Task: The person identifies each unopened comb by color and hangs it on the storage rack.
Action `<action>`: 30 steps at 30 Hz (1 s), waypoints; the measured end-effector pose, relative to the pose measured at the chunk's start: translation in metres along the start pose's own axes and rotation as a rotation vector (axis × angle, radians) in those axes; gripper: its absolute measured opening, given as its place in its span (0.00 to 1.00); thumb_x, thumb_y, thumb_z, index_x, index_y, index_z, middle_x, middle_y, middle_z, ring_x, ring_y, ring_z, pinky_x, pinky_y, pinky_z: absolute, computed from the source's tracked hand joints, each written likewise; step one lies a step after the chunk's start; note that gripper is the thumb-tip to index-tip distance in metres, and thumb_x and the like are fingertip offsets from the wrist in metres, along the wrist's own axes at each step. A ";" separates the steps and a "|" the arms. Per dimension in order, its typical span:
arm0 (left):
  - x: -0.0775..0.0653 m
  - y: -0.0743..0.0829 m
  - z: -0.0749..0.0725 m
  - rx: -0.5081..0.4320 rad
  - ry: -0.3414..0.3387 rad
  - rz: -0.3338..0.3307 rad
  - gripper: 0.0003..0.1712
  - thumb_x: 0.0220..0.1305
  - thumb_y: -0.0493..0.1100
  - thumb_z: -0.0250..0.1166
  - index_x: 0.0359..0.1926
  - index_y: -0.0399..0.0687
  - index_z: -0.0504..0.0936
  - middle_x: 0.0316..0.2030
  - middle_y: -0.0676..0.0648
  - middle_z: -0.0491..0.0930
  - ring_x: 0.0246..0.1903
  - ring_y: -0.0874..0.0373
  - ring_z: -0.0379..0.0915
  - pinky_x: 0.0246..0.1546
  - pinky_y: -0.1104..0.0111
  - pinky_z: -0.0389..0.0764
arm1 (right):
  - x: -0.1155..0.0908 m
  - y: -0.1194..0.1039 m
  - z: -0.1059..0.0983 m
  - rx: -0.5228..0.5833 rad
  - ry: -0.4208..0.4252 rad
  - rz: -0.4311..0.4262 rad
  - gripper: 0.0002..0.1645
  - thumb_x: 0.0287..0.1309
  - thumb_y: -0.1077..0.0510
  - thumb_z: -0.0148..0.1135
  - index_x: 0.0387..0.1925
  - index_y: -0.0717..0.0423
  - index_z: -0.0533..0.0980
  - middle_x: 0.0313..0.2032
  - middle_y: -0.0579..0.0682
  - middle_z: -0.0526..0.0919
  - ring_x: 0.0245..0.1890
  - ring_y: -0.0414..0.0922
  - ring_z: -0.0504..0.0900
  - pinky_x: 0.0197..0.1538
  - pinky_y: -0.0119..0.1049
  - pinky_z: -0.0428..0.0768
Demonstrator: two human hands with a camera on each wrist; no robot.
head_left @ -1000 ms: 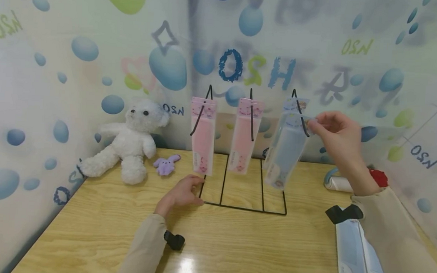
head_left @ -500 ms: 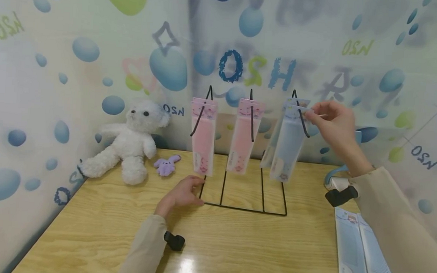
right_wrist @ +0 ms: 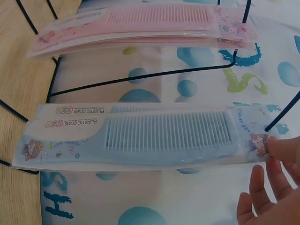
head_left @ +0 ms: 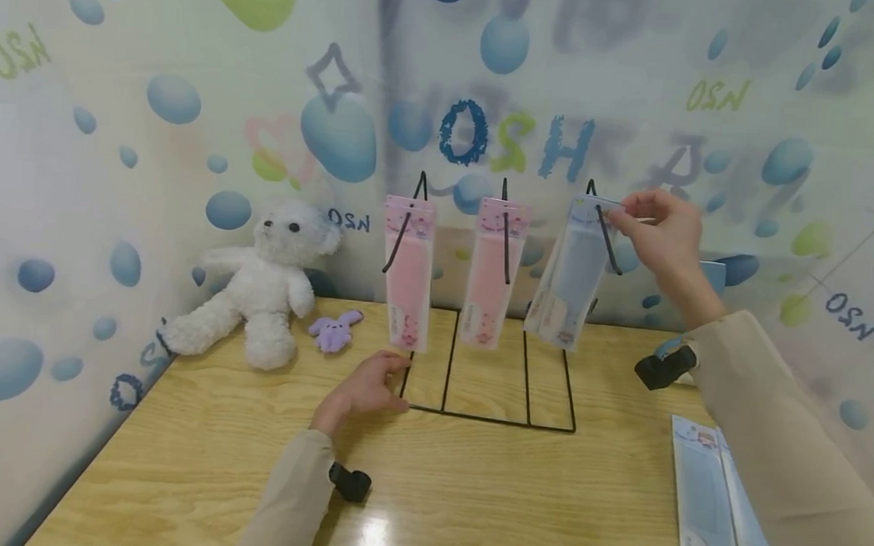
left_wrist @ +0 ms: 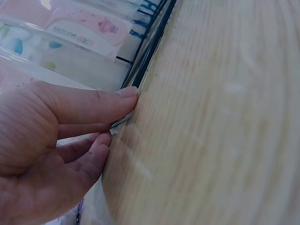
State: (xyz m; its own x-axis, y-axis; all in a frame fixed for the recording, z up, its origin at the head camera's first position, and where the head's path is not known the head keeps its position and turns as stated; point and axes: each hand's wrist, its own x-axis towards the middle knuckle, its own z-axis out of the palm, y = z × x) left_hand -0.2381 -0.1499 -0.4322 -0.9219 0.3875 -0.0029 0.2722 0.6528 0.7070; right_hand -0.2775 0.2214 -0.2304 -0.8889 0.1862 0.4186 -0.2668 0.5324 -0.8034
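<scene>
A black wire rack [head_left: 488,419] stands on the wooden table, with three hooks in a row. My left hand [head_left: 366,383] holds its front left corner, the thumb laid on the base wire in the left wrist view. Over at the right hook, my right hand [head_left: 665,233] pinches the top corner of a packaged blue comb [head_left: 581,273] between thumb and fingers. The hook wire passes through the top of this pack. Another blue comb pack [right_wrist: 75,110] hangs close behind it. Packaged pink combs [head_left: 410,280] hang on the left hook, and more pink comb packs [head_left: 490,285] on the middle one.
More packaged blue combs [head_left: 704,498] lie on the table at the right, partly under my right sleeve. A white teddy bear [head_left: 271,288] and a small purple plush toy [head_left: 334,331] sit left of the rack. A printed curtain [head_left: 254,61] hangs behind.
My right hand has pushed the front blue comb back along the hook, up against the one behind, and the pack now hangs higher. My left hand has stayed on the rack's corner.
</scene>
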 end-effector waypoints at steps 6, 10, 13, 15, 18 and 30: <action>0.000 0.001 0.000 0.006 -0.004 0.011 0.40 0.46 0.35 0.75 0.62 0.32 0.71 0.58 0.35 0.70 0.54 0.42 0.69 0.56 0.50 0.71 | 0.001 0.001 0.001 -0.037 0.046 0.026 0.14 0.57 0.46 0.66 0.35 0.52 0.78 0.28 0.33 0.75 0.29 0.34 0.74 0.31 0.32 0.70; -0.001 0.001 0.000 -0.002 -0.003 0.002 0.40 0.46 0.35 0.75 0.62 0.32 0.71 0.57 0.36 0.70 0.55 0.42 0.68 0.57 0.50 0.70 | 0.000 0.000 0.002 -0.036 0.050 0.020 0.14 0.57 0.47 0.65 0.34 0.53 0.78 0.27 0.32 0.75 0.30 0.34 0.74 0.32 0.33 0.70; -0.001 0.001 -0.001 0.000 -0.002 -0.001 0.40 0.46 0.35 0.76 0.62 0.32 0.71 0.57 0.36 0.70 0.56 0.41 0.67 0.58 0.50 0.69 | -0.001 0.000 0.001 -0.045 0.045 0.031 0.15 0.57 0.46 0.66 0.35 0.53 0.77 0.27 0.31 0.75 0.30 0.34 0.74 0.32 0.33 0.70; -0.001 0.001 -0.001 0.002 -0.002 0.000 0.40 0.46 0.35 0.75 0.62 0.32 0.71 0.58 0.36 0.70 0.57 0.41 0.67 0.58 0.50 0.69 | -0.001 0.000 0.001 -0.061 0.042 0.041 0.16 0.57 0.45 0.66 0.35 0.53 0.77 0.28 0.31 0.75 0.31 0.34 0.73 0.32 0.32 0.70; -0.001 0.001 0.000 -0.010 -0.001 -0.006 0.40 0.47 0.35 0.75 0.62 0.33 0.71 0.58 0.36 0.70 0.57 0.42 0.67 0.59 0.50 0.68 | -0.003 0.001 -0.004 -0.077 0.043 0.038 0.17 0.57 0.44 0.65 0.38 0.53 0.78 0.30 0.31 0.75 0.31 0.33 0.73 0.33 0.31 0.71; 0.000 0.000 0.000 -0.011 -0.004 -0.005 0.40 0.47 0.35 0.75 0.62 0.32 0.71 0.58 0.36 0.70 0.56 0.41 0.67 0.57 0.50 0.70 | -0.033 -0.004 -0.035 0.021 -0.008 -0.070 0.10 0.59 0.51 0.65 0.40 0.50 0.79 0.31 0.32 0.78 0.30 0.32 0.79 0.30 0.27 0.71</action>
State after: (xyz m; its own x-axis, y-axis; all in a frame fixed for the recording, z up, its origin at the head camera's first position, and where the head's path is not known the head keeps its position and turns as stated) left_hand -0.2384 -0.1499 -0.4318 -0.9223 0.3864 -0.0094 0.2641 0.6477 0.7147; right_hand -0.2343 0.2425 -0.2261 -0.8705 0.1424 0.4711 -0.3363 0.5268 -0.7806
